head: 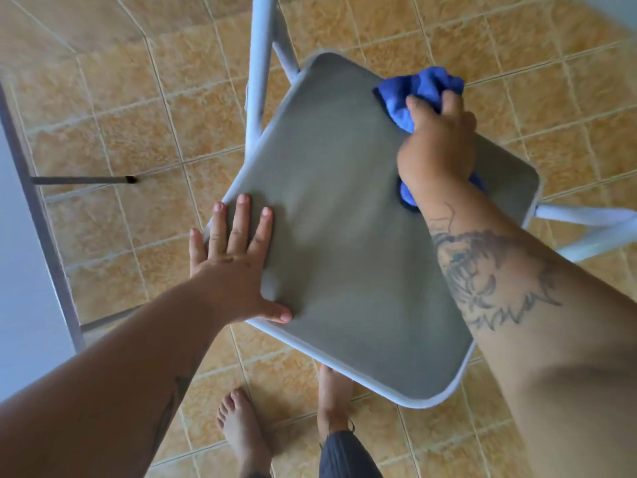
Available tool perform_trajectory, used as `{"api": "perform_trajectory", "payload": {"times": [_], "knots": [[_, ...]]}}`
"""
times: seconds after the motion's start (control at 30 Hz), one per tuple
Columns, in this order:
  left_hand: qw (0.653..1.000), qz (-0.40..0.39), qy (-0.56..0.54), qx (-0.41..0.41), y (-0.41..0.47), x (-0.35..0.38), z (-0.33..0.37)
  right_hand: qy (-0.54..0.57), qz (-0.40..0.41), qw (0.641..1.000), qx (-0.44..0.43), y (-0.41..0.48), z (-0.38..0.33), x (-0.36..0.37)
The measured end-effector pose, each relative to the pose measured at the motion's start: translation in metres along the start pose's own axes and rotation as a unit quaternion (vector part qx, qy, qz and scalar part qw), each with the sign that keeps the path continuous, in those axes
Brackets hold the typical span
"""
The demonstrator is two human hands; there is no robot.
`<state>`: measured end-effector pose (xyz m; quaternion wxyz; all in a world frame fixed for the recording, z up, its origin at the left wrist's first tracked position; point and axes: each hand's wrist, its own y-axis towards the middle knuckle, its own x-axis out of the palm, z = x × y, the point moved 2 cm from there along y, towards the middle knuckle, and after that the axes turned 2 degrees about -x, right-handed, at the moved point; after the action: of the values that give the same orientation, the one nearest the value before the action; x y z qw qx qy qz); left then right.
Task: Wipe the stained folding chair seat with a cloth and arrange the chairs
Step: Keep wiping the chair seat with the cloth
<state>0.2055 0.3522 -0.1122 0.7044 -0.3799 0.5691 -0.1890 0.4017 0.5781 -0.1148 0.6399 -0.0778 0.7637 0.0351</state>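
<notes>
Tan floor tiles (113,132) are filling the background, with bare floor lying open on every side of the folding chair seat (344,236). That grey padded seat, rimmed by a pale metal edge, is being viewed from above, its pale frame tubes (260,63) running up beyond the far corner and out past the right corner. The left hand (234,260) is being pressed flat on the seat's left edge, fingers (241,219) spread open and gripping nothing, the little finger hanging just over the rim. The right hand (437,146) is being held closed around a bunched blue cloth (420,88), which is being pushed against the seat near its far right edge; cloth is bulging out ahead of the fingertips and also behind the wrist. Between the two hands, the seat's middle is lying uncovered. Bare feet (241,432) are being kept on the tiles just below the seat's near edge. A dark bench edge (38,208) is running along the left, well apart from the left fingers.
</notes>
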Motion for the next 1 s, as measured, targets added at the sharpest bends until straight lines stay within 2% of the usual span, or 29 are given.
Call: {"api": "perform_trajectory", "payload": {"times": [0.07,0.17,0.27,0.4,0.47,0.53,0.6,0.67,0.7,0.77,0.83,0.9,0.97,1.0], "knots": [[1.000,-0.001,-0.001,0.000,0.001,0.000,0.001,0.020,-0.028,0.998,-0.061,0.002,-0.032,0.012],[1.000,0.007,0.002,0.004,0.001,0.000,0.000,0.030,-0.072,0.974,-0.212,-0.038,-0.055,0.014],[1.000,0.016,0.000,0.007,0.000,0.000,0.000,0.064,-0.117,0.942,-0.307,-0.118,-0.032,0.000],[1.000,0.028,-0.002,0.008,0.000,-0.001,0.000,0.065,-0.206,0.902,-0.373,-0.209,0.012,-0.022],[0.999,0.030,-0.013,0.012,-0.002,-0.003,0.000,0.087,-0.212,0.906,-0.356,-0.212,0.025,-0.031],[0.999,0.009,-0.048,0.008,-0.004,-0.006,-0.002,0.115,-0.195,0.934,-0.276,-0.203,0.035,-0.044],[0.996,0.013,-0.091,-0.006,-0.003,-0.016,-0.001,0.088,-0.181,0.963,-0.179,-0.192,0.048,-0.054],[0.991,0.080,-0.109,0.004,-0.001,-0.026,0.009,0.008,-0.230,0.967,-0.109,-0.187,0.061,-0.057],[0.984,0.125,-0.122,0.038,0.000,-0.029,0.020,-0.014,-0.257,0.962,-0.090,-0.187,0.064,-0.057],[0.959,0.165,-0.183,0.143,-0.002,-0.031,0.053,0.013,-0.286,0.956,-0.060,-0.190,0.061,-0.058],[0.942,0.120,-0.230,0.214,-0.003,-0.029,0.085,0.040,-0.259,0.963,-0.063,-0.191,0.055,-0.060],[0.950,0.078,-0.211,0.218,0.003,-0.025,0.099,0.049,-0.213,0.972,-0.081,-0.193,0.049,-0.067],[0.964,0.085,-0.151,0.200,0.007,-0.026,0.098,0.087,-0.194,0.975,-0.058,-0.193,0.047,-0.077],[0.963,0.098,-0.156,0.198,0.005,-0.029,0.095,0.096,-0.187,0.976,-0.051,-0.194,0.047,-0.082]]}}
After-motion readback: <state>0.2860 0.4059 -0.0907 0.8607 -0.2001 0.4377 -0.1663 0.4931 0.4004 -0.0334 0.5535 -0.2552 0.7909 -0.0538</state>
